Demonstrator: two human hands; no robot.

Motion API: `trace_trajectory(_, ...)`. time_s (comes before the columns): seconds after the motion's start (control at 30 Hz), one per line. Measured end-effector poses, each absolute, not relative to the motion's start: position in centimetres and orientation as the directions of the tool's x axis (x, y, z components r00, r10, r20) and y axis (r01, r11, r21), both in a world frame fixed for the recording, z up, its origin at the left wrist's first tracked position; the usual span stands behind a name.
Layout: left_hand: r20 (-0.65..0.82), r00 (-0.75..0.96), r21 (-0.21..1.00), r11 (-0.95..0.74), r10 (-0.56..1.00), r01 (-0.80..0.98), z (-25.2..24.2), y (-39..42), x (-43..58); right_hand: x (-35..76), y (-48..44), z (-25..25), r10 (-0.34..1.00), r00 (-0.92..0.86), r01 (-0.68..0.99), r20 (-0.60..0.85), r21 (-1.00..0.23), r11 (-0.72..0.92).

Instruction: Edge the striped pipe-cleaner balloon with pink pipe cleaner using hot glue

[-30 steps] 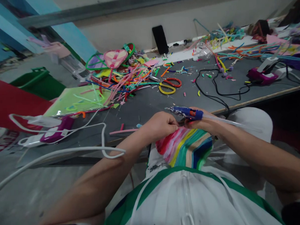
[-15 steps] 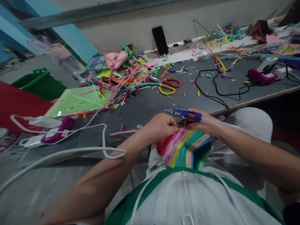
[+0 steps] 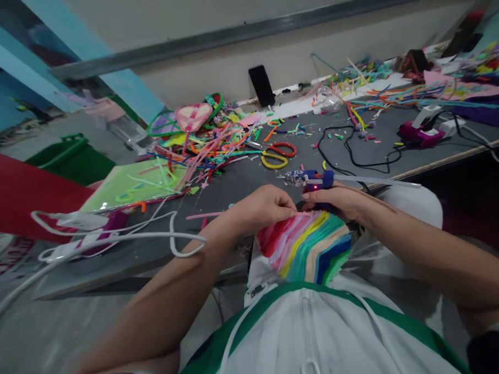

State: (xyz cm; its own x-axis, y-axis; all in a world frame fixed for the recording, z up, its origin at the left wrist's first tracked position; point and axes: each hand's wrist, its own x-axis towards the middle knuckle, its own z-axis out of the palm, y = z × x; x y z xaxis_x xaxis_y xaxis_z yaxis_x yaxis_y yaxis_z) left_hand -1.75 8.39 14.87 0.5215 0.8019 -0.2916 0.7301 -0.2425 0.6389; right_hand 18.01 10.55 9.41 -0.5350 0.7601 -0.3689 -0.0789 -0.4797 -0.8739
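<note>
A rainbow-striped piece of pipe cleaners [image 3: 310, 245] lies on my lap, its stripes running from red through yellow and teal to blue and green. My left hand [image 3: 269, 205] is closed in a pinch at its top edge, where a short length of pink pipe cleaner [image 3: 303, 213] shows beside the fingertips. In my right hand [image 3: 336, 198] is a blue glue gun [image 3: 321, 179], its nozzle pointing left above the piece. A clear glue stick [image 3: 377, 181] juts out of its back. A small red light glows on the gun. The grip is partly hidden by my fingers.
Scissors [image 3: 275, 159] with red and yellow handles lie on the grey table [image 3: 236, 182]. Loose pipe cleaners [image 3: 214, 139] are heaped at the back left. A phone [image 3: 261, 86] leans against the wall. White cable [image 3: 131, 236] loops near my left forearm; black cable [image 3: 347, 144] lies right.
The glue gun has turned and risen slightly off the top edge, showing its label. More of the striped piece and a pink strip at my left fingertips now show. The camera view has shifted.
</note>
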Motion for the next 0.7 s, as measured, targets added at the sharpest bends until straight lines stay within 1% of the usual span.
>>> trace_trajectory(0.1, -0.310, 0.524, 0.610, -0.258, 0.793, 0.750, 15.4, 9.0, -1.5, 18.3, 10.3, 10.0, 0.758, -0.562, -0.068, -0.331, -0.895, -0.441)
trace_trajectory(0.33, -0.365, 0.569, 0.474, -0.379, 0.737, 0.794, 16.8, 9.9, 0.0, 18.5, 9.6, 9.3, 0.767, -0.574, -0.090, -0.288, -0.908, -0.409)
trace_trajectory(0.5, -0.383, 0.594, 0.417, -0.441, 0.708, 0.795, 17.0, 10.2, 0.9, 18.4, 9.1, 8.5, 0.732, -0.619, -0.106, -0.284, -0.893, -0.437)
trace_trajectory(0.7, -0.355, 0.602, 0.385, -0.475, 0.715, 0.791, 16.3, 10.1, 1.3, 18.2, 8.5, 8.3, 0.747, -0.622, -0.186, -0.234, -0.883, -0.431)
